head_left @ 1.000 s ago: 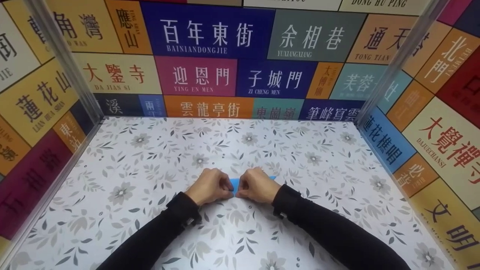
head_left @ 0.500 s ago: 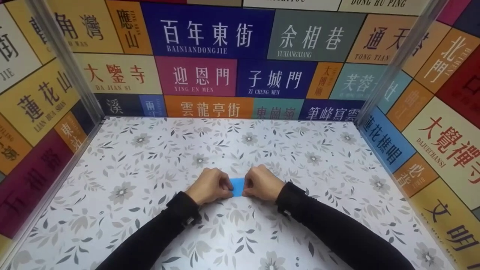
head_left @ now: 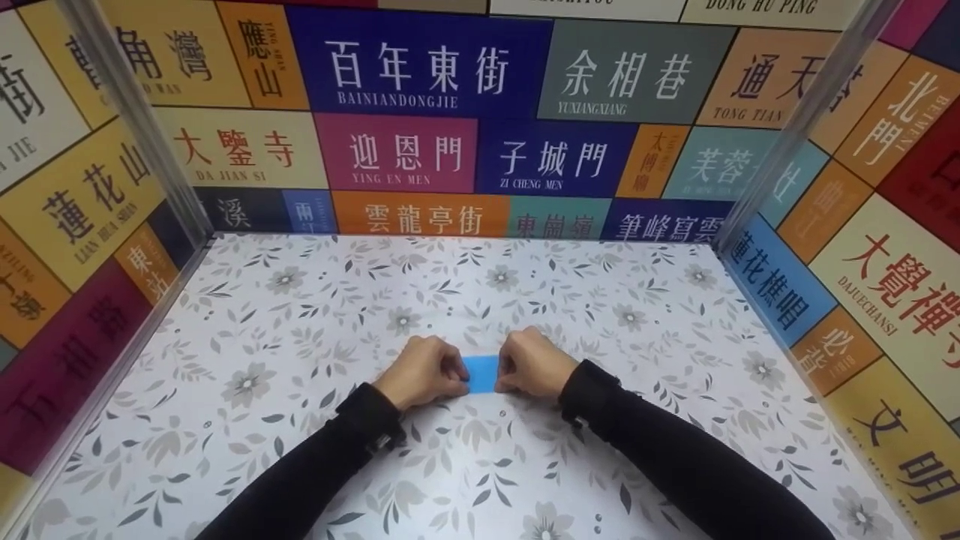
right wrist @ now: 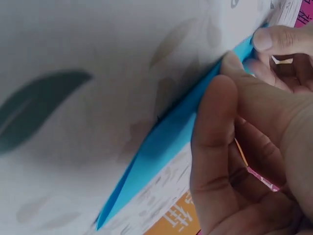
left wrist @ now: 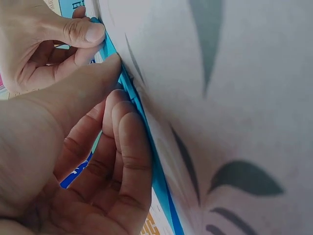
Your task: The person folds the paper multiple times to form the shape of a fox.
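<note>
A small folded sheet of blue paper (head_left: 481, 374) lies on the tabletop between the two hands. My left hand (head_left: 424, 370) pinches its left end between thumb and fingers. At the other end my right hand (head_left: 534, 364) pinches the paper too, with a short blue stretch showing between them. Seen from the left wrist, the paper (left wrist: 163, 188) is a thin layered strip close to the table surface. In the right wrist view the paper (right wrist: 168, 129) tapers to a pointed end beyond the right hand's fingers. Both hands cover parts of the paper.
The table (head_left: 300, 322) has a white cover printed with grey flowers and leaves. Colourful panels with Chinese lettering (head_left: 420, 67) line the back and both sides, with clear strips at the left (head_left: 161, 165) and right corners.
My right hand has slid to the right along the paper, away from the left hand, and more blue shows between them. My left hand has stayed nearly in place.
</note>
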Tool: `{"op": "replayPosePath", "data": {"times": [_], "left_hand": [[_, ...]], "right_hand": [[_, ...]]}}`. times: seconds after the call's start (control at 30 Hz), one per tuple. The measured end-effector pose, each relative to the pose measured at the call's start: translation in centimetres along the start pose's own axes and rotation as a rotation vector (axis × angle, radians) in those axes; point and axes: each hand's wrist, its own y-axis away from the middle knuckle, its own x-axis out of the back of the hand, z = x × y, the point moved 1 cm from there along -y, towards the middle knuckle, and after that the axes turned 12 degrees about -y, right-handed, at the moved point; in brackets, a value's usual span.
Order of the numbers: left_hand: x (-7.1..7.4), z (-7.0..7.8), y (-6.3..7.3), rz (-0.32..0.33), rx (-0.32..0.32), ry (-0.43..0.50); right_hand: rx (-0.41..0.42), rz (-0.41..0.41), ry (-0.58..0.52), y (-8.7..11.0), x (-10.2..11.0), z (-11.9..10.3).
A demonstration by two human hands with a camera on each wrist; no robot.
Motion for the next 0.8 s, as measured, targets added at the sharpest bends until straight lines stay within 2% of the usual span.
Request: {"op": "replayPosePath", "data": {"times": [0.27,0.57,0.8], "left_hand": [[-0.2,-0.1,0.1,-0.006,0.009,-0.004],[0.0,0.1,-0.1,0.003,-0.018,0.001],[-0.2,0.0,0.0,0.005,-0.003,0.002]], "right_hand": [[-0.02,-0.034,0.02,0.3,0.3,0.5],[-0.052,-0.037,0.007,0.4,1.2,0.5],[-0.038,-0.037,0.006,0.8,1.2,0.7]]}}
